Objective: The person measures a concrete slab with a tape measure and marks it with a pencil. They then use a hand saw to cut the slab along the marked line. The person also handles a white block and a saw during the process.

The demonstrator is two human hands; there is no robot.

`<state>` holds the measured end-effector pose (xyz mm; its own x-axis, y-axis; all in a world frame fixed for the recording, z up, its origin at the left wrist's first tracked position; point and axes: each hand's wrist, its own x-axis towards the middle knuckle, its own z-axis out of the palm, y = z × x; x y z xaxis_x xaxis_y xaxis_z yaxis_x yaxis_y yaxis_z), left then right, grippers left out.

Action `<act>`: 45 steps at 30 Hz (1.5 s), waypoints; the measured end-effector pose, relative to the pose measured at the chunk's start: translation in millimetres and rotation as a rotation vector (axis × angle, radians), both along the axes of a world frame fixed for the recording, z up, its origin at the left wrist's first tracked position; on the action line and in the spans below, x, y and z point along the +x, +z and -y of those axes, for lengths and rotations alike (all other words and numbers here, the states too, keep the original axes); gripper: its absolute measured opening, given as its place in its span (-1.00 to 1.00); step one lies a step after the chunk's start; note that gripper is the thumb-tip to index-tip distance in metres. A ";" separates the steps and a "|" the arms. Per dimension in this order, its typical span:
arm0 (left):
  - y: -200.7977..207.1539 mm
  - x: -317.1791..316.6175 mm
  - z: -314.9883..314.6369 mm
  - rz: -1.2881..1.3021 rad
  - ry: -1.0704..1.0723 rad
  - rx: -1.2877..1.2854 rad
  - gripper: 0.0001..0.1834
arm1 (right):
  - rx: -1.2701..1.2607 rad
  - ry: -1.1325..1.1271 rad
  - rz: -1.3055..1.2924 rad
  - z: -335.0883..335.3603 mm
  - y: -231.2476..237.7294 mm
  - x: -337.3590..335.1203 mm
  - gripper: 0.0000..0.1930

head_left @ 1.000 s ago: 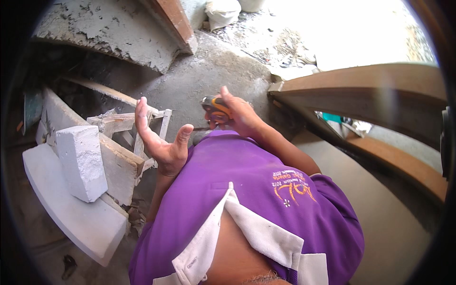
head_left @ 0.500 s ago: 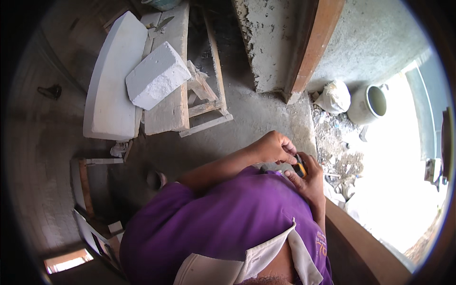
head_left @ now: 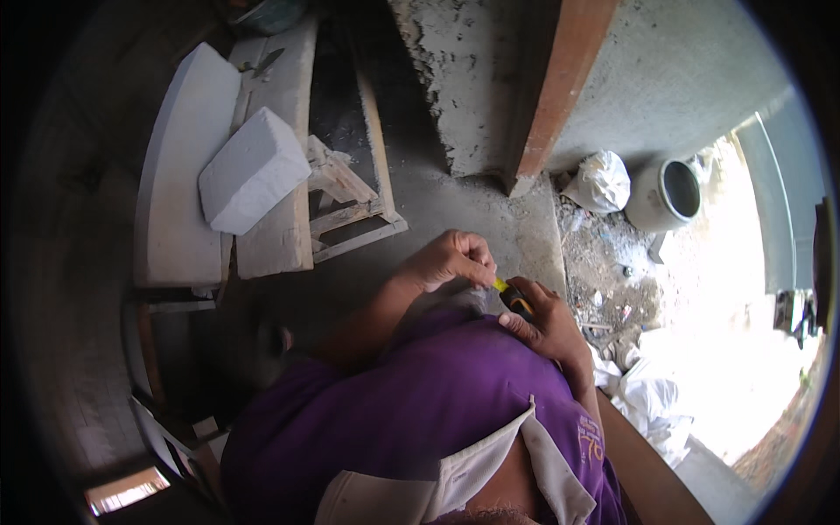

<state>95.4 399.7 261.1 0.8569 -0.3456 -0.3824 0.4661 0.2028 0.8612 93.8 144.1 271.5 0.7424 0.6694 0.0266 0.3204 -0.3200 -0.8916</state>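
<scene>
My right hand (head_left: 553,325) grips the tape measure (head_left: 517,304); my left hand (head_left: 448,261) pinches its yellow blade (head_left: 500,285), which now shows between them, leaving the tape partly drawn.

Spotted, 10 o'clock: rough white block (head_left: 254,173) aslant on plank bench (head_left: 280,241), long white slab (head_left: 175,188) alongside. Logged, 1 o'clock: brown wooden post (head_left: 567,87). Noted, 2 o'clock: white sack (head_left: 601,182) beside wide-mouthed jar (head_left: 646,203).
</scene>
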 end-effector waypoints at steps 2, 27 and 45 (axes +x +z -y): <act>-3.4 28.1 -6.9 0.089 0.025 -0.083 -0.81 | -0.053 0.017 -0.104 10.6 8.4 21.5 -0.37; 30.6 367.8 89.1 0.121 0.092 -0.248 -0.80 | 0.255 -0.577 -0.433 202.9 -69.2 37.8 -0.39; -6.5 418.4 393.2 0.338 0.158 0.129 -0.75 | 0.493 -1.028 -0.661 410.6 -59.4 42.0 -0.49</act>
<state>513.8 6.5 254.6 0.9808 -0.1669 -0.1008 0.1232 0.1296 0.9839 135.8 -266.5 212.1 0.8706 -0.1802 -0.4579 -0.4104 0.2474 -0.8777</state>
